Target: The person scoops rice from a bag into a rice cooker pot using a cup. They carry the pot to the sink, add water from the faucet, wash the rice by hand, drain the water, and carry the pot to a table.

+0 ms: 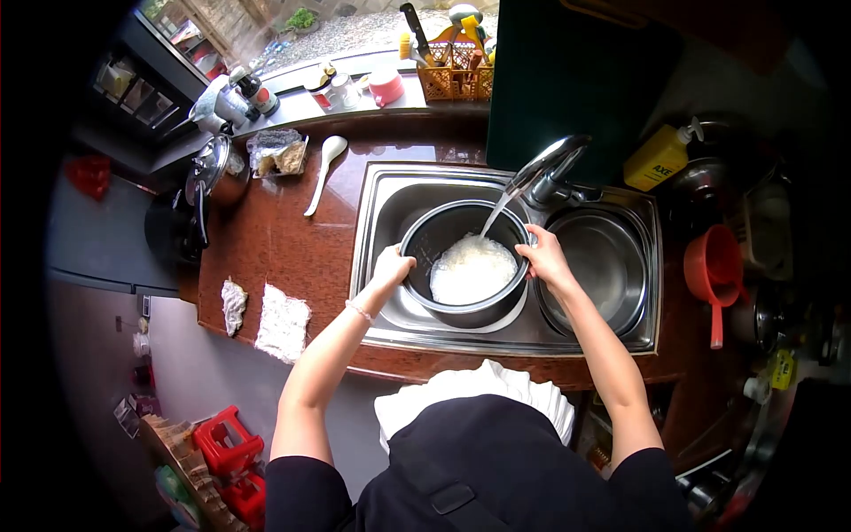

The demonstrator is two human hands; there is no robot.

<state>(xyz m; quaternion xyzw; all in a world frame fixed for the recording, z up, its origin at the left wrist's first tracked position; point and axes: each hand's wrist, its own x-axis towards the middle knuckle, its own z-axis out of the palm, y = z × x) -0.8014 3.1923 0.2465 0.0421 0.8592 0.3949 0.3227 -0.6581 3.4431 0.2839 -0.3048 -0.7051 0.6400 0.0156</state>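
A dark rice cooker pot [424, 238] is held over the left basin of the steel sink [377, 199]. White rice [474, 268] lies in it, and water [493, 216] runs onto the rice from the faucet [541, 168]. My left hand [391, 268] grips the pot's left rim, thumb on top. On the opposite side, my right hand [546, 255] is closed round the right rim. The fingers under the rim are partly hidden on both hands. In the right basin sits a large round metal pan [603, 257].
A white ladle [326, 173] and two white cloths, one a folded cloth [283, 323], lie on the brown counter left of the sink. On the right are a yellow soap bottle [658, 158] and a red dipper [712, 266]. A utensil basket [456, 82] stands at the window.
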